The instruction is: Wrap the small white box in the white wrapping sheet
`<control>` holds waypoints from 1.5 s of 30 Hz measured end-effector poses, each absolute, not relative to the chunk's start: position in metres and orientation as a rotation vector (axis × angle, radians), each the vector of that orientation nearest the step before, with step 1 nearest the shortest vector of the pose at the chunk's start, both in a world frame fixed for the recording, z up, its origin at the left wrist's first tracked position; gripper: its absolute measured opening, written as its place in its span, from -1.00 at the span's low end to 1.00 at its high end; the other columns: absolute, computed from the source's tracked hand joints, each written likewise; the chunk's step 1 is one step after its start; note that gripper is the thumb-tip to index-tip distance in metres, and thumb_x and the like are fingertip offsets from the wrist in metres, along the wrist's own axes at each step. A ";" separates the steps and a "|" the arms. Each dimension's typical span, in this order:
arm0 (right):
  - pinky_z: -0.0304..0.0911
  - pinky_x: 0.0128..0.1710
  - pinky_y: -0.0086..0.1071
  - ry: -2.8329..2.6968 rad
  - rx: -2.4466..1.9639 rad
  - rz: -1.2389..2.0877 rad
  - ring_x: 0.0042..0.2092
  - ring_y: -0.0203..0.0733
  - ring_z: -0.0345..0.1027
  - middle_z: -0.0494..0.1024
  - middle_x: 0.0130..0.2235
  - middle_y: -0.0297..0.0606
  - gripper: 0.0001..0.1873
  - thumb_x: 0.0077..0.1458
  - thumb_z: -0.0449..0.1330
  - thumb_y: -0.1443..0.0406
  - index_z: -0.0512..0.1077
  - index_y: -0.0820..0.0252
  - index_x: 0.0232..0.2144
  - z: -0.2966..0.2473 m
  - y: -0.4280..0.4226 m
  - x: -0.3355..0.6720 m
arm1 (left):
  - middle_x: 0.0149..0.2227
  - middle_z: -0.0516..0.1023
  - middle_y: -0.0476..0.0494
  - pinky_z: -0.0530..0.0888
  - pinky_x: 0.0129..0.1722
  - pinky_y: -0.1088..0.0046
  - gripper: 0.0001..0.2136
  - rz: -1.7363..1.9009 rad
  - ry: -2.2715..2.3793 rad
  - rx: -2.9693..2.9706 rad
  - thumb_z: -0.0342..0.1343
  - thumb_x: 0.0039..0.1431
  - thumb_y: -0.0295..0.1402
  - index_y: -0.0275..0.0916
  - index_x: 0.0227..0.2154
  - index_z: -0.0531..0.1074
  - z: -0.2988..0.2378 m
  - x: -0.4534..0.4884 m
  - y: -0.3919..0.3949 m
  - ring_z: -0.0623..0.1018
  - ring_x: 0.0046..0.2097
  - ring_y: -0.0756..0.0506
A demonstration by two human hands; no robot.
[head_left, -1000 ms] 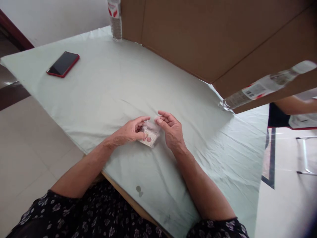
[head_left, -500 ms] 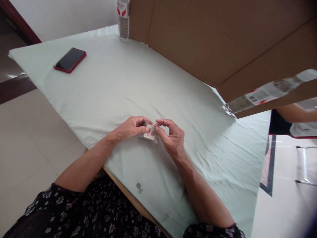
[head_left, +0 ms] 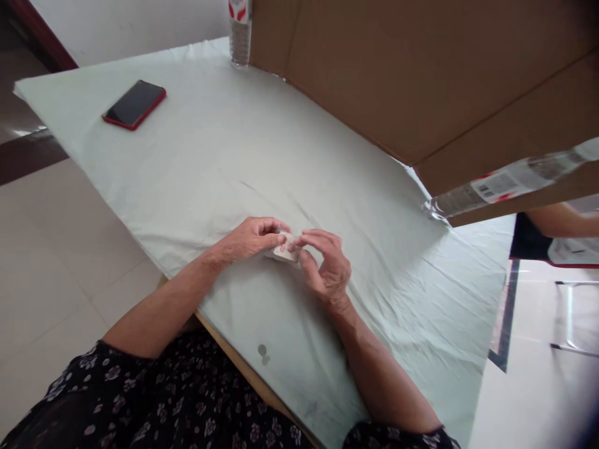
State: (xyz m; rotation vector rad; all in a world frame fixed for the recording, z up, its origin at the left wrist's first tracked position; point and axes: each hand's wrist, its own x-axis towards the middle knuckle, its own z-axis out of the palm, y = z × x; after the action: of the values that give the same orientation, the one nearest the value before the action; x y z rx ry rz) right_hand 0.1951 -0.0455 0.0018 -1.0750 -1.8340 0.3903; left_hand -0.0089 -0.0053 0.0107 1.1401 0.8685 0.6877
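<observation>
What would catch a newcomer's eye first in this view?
Probably the big brown cardboard filling the upper right, with a clear bottle slanting across its lower right part. Next, the red-edged phone, lying at the far left of the pale green tablecloth. Near the middle, the left hand holds a small white pack with red print, the right hand close at its right side.

Left hand (head_left: 253,239) held a small white packet (head_left: 282,254), right hand (head_left: 330,268) curled at its right side, phone (head_left: 134,105) lay far left on pale cloth (head_left: 196,156), brown cardboard (head_left: 365,75) stood far right
</observation>
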 end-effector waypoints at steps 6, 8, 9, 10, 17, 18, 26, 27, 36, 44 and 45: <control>0.22 0.21 0.10 -1.834 -1.100 0.825 0.28 0.14 0.28 0.35 0.31 -0.09 -0.09 0.04 0.35 -0.07 0.11 -0.11 0.35 -0.016 -0.030 0.210 | -0.22 0.64 -0.14 0.44 -0.19 0.39 -0.65 0.716 0.914 1.156 0.27 0.13 -0.19 -0.27 -0.07 0.55 0.011 -0.007 -0.005 0.58 -0.23 -0.08; 0.16 0.26 0.11 -1.868 -1.116 0.900 0.27 0.13 0.28 0.35 0.30 -0.07 -0.01 0.00 0.39 -0.06 0.07 -0.11 0.37 -0.022 -0.028 0.210 | -0.21 0.64 -0.14 0.45 -0.18 0.39 -0.65 0.755 0.915 1.161 0.28 0.11 -0.19 -0.29 -0.09 0.55 0.010 -0.005 -0.004 0.57 -0.22 -0.08; 0.14 0.27 0.11 -1.868 -1.136 0.901 0.25 0.12 0.30 0.38 0.27 -0.08 -0.02 0.00 0.40 -0.04 0.08 -0.11 0.37 -0.024 -0.027 0.209 | -0.20 0.64 -0.14 0.45 -0.18 0.39 -0.65 0.775 0.921 1.168 0.28 0.11 -0.19 -0.29 -0.10 0.55 0.010 -0.004 -0.004 0.58 -0.22 -0.08; 0.15 0.26 0.10 -1.862 -1.157 0.889 0.22 0.10 0.32 0.41 0.24 -0.10 -0.05 0.02 0.40 0.00 0.10 -0.11 0.36 -0.024 -0.028 0.208 | -0.20 0.63 -0.14 0.45 -0.18 0.40 -0.65 0.789 0.930 1.179 0.28 0.10 -0.18 -0.30 -0.11 0.54 0.009 -0.003 -0.004 0.58 -0.21 -0.08; 0.26 0.19 0.01 -1.750 -1.187 0.826 0.10 0.02 0.41 0.51 0.08 -0.16 -0.17 0.06 0.38 0.05 0.18 -0.10 0.32 -0.023 -0.028 0.206 | -0.05 0.61 -0.26 0.47 -0.05 0.34 -0.54 0.896 0.927 1.226 0.25 0.15 -0.10 -0.31 0.00 0.47 0.003 0.001 -0.003 0.58 -0.05 -0.16; 0.27 0.17 0.01 -1.748 -1.194 0.843 0.09 0.02 0.42 0.51 0.08 -0.16 -0.17 0.06 0.38 0.04 0.18 -0.09 0.32 -0.023 -0.027 0.207 | 0.01 0.59 -0.30 0.47 0.01 0.30 -0.52 0.906 0.926 1.226 0.26 0.15 -0.11 -0.32 0.03 0.44 0.002 0.001 -0.002 0.57 0.00 -0.19; 0.12 0.28 0.12 -1.861 -1.226 0.772 0.28 0.15 0.26 0.36 0.29 -0.06 -0.11 0.02 0.38 -0.04 0.17 -0.07 0.33 -0.025 -0.027 0.212 | 0.19 0.44 -0.40 0.42 0.15 0.13 -0.32 0.847 1.022 1.266 0.28 -0.02 -0.31 -0.31 0.21 0.29 0.002 -0.003 0.000 0.51 0.12 -0.27; 0.11 0.29 0.12 -1.847 -1.217 0.781 0.30 0.16 0.24 0.30 0.32 -0.05 -0.08 0.01 0.37 -0.09 0.16 -0.07 0.34 -0.025 -0.027 0.213 | 0.19 0.44 -0.39 0.40 0.18 0.12 -0.32 0.856 1.021 1.280 0.27 -0.03 -0.32 -0.31 0.21 0.30 0.002 -0.004 0.000 0.49 0.14 -0.28; 0.27 0.18 0.04 -1.363 -1.131 0.980 0.22 0.10 0.36 0.34 0.29 -0.02 -0.17 0.11 0.16 -0.23 0.16 -0.04 0.30 -0.030 -0.014 0.223 | 0.28 0.36 -0.32 0.28 0.27 -0.03 -0.20 0.818 1.050 1.402 0.18 -0.09 -0.38 -0.19 0.32 0.20 0.003 -0.014 0.001 0.38 0.25 -0.35; 0.39 0.06 -0.08 -1.181 -1.191 0.998 0.09 0.00 0.46 0.43 0.20 -0.01 -0.30 0.18 0.09 -0.19 0.25 0.03 0.22 -0.032 -0.014 0.218 | 0.25 0.38 -0.31 0.26 0.29 -0.03 -0.18 0.815 1.090 1.509 0.14 -0.12 -0.42 -0.21 0.33 0.17 0.000 -0.012 -0.002 0.39 0.23 -0.34; 0.38 0.07 -0.06 -1.205 -1.182 0.997 0.10 0.01 0.46 0.44 0.19 -0.01 -0.28 0.17 0.12 -0.19 0.25 0.02 0.22 -0.032 -0.015 0.218 | 0.25 0.38 -0.32 0.26 0.29 -0.03 -0.17 0.808 1.090 1.522 0.14 -0.11 -0.41 -0.21 0.34 0.17 0.000 -0.012 -0.002 0.38 0.24 -0.34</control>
State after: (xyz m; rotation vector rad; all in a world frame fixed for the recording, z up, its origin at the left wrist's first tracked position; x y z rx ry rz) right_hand 0.2178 -0.0146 -0.0316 -1.1823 -1.2049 0.9966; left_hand -0.0122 -0.0025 -0.0001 1.5225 1.0903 0.8076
